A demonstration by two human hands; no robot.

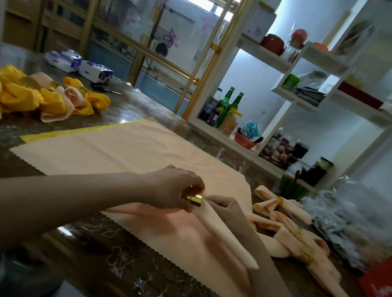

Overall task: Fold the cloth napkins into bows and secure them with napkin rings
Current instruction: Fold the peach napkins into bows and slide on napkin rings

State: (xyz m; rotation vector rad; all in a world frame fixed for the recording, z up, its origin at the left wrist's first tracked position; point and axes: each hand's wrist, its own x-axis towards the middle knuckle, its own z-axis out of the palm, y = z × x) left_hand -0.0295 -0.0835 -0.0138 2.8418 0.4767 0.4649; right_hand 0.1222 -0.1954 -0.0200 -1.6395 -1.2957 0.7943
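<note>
- Grip check: my left hand [174, 188] curls round the gold napkin ring [193, 197], pinching its band.
- My right hand [227, 206] pinches the gathered end of the folded napkin [228, 235], right at the ring's mouth.
- This peach cloth looks soft, light and floppy. I judge it best held close to the tip and tightly bunched, or it will splay.
- The ring looks hard and slick, so I would hold it by its sides.
- Beneath lies a flat napkin [133, 149] on the table [92, 245], and finished bows [265, 205] sit to the right.
</note>
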